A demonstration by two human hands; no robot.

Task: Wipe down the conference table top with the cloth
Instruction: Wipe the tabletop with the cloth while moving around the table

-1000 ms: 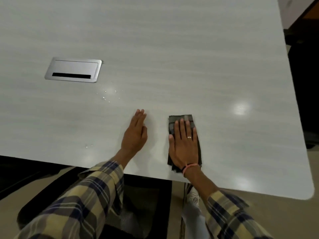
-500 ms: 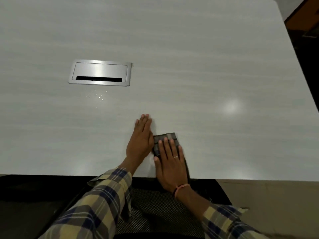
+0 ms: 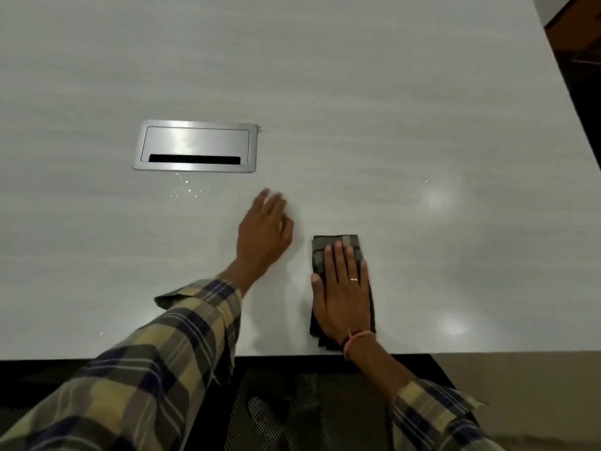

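Note:
The pale grey conference table top (image 3: 390, 109) fills most of the view. A dark folded cloth (image 3: 335, 247) lies near the table's front edge. My right hand (image 3: 341, 294) presses flat on the cloth, fingers together, with a ring and a pink wrist band. My left hand (image 3: 263, 232) rests on the table to the left of the cloth, apart from it, fingers loosely spread and holding nothing. Small water droplets (image 3: 187, 188) glint on the table beyond my left hand.
A silver cable hatch (image 3: 195, 146) with a black slot is set into the table at the left. A black mesh chair (image 3: 309, 408) sits below the front edge. The table's right edge runs along a dark area at the far right.
My right hand has slid the cloth to the right, away from my left hand, which it was touching half a second ago. My left hand has shifted slightly forward.

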